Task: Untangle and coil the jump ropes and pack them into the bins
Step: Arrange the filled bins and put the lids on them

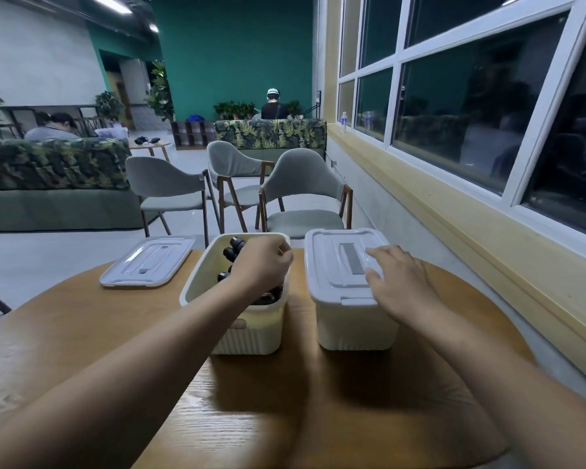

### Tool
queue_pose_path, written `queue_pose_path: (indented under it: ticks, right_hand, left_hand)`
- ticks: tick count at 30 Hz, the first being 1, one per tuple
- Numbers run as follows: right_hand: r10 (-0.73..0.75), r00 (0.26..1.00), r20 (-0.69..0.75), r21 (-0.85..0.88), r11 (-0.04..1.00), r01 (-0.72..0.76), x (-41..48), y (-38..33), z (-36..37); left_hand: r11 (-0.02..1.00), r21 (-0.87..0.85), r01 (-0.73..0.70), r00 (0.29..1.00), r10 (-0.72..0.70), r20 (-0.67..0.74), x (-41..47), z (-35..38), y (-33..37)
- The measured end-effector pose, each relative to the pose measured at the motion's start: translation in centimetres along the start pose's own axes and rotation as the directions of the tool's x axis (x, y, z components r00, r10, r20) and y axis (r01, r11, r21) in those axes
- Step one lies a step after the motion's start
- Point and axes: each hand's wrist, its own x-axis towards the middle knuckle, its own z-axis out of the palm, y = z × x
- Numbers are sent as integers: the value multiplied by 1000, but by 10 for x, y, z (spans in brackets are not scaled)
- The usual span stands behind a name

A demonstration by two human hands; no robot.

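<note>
A: Step in hand?
B: Packing. Jump ropes (233, 253) lay in the open bin (251, 333), black handles showing. Left grip (261, 262) was curled above them; whether it held anything could not be told. Right grip (400, 282) rested flat, fingers relaxed, on the closed bin (356, 330).
A: Next move? Counts?
B: Probably fitting the loose lid (147, 262). Two bins, two lids; ropes uncountable.

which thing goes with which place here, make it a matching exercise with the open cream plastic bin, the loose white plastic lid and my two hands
Things
1. open cream plastic bin
2. loose white plastic lid
3. left hand
4. right hand

Places
a. resting on the white lid of the closed cream bin
b. on the round wooden table, left of both bins
c. fingers curled, above the open bin
d. holds black jump rope handles

Pairs: 1-d, 2-b, 3-c, 4-a
</note>
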Motion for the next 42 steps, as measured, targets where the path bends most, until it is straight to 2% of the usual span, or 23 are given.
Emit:
queue_pose_path:
  ticks: [5, 10, 16, 19, 24, 27, 33, 42]
  right_hand:
    - [-228, 969, 95, 108, 970, 218, 11, -65, 26]
    - [-355, 927, 123, 193, 925, 328, 27, -131, 66]
    - [-377, 900, 218, 157, 924, 349, 43, -180, 106]
    - [-345, 901, 263, 111, 938, 327, 44, -183, 117]
    - [-342, 896, 284, 50, 938, 342, 44, -180, 122]
    - [-333, 899, 285, 39, 941, 337, 45, -180, 123]
    - [-330, 900, 284, 45, 942, 331, 44, -180, 122]
    - [-332, 905, 267, 54, 942, 330, 42, -180, 121]
  left_hand:
    - [997, -56, 46, 993, -52, -106, -4, -41, -60]
    - [992, -7, 124, 966, -122, -226, -11, -70, -142]
    - [955, 15, 296, 941, -289, -177, -15, -77, -254]
    - [945, 47, 325, 940, -317, -125, -14, -68, -299]
    - [912, 214, 350, 937, -343, -70, -4, -55, -349]
    - [876, 319, 362, 931, -357, -76, -5, -46, -365]
    - [871, 350, 344, 939, -330, -100, -4, -34, -373]
    - [894, 415, 170, 982, -190, 6, -19, -42, -337]
